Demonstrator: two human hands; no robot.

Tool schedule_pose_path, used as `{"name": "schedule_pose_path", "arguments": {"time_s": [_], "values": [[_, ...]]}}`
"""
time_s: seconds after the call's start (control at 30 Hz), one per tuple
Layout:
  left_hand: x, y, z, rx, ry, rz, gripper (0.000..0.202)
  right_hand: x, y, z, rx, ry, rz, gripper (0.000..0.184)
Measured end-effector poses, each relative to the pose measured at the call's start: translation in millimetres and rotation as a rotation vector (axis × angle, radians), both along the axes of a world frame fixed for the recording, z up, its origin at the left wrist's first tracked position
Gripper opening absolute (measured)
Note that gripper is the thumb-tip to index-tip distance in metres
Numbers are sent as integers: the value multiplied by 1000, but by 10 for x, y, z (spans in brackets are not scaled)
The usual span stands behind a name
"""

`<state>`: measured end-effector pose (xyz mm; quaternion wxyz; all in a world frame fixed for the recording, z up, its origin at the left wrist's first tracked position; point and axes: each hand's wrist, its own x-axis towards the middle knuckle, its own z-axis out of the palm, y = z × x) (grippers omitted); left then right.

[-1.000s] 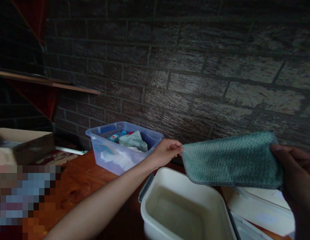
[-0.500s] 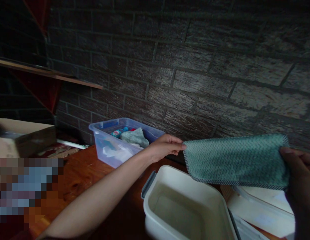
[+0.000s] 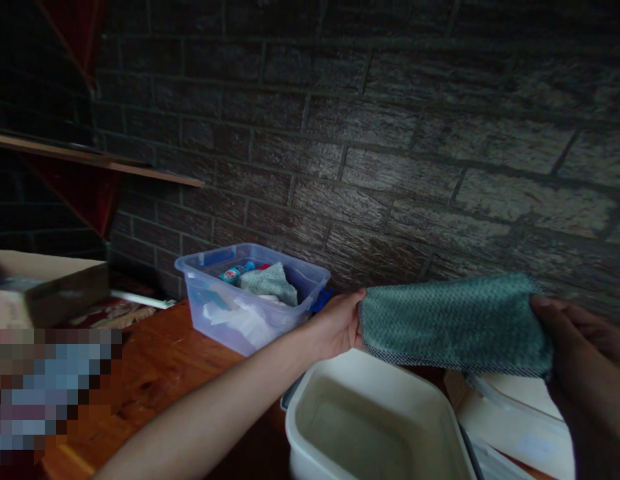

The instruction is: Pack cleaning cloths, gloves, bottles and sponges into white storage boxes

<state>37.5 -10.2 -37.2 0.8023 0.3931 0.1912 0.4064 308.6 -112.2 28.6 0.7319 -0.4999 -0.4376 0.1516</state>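
A green textured cleaning cloth [image 3: 453,327] with a dark checked edge is stretched between my hands, apparently folded. My left hand [image 3: 340,325] is closed on its left end. On the right end, my right hand [image 3: 580,333] pinches the cloth with the thumb in front; part of that hand is in shadow. Beneath the cloth stands a deep white plastic container [image 3: 360,427] with grey clips, its inside bare where it shows.
Against the brick wall [image 3: 370,167] stands a clear bluish bin [image 3: 210,307] holding another cloth, a blue bottle and white plastic. A white lid-like piece [image 3: 525,427] lies at right. Left are a cardboard box [image 3: 65,287] and a wall shelf [image 3: 100,160]. The wooden table [image 3: 160,373] supports the bins.
My left hand has turned and sits slightly lower, its fingers wrapped more around the cloth's end. My right hand has moved left, and the cloth is slacker between them.
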Motion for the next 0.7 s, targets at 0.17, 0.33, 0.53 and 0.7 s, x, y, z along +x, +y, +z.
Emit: {"name": "schedule_pose_path", "arguments": {"time_s": [0.17,0.33,0.53,0.7], "values": [[-22,-24,23,-97,-76,-176,37,-23,46,-8,12,96,94,21],[12,-137,27,47,-34,-132,23,36,58,4,47,121,100,25],[22,-136,-14,196,36,-81,21,161,67,-4,59,107,67,26],[-81,-47,-1,364,230,-102,35,211,43,9,68,89,109,26]]}}
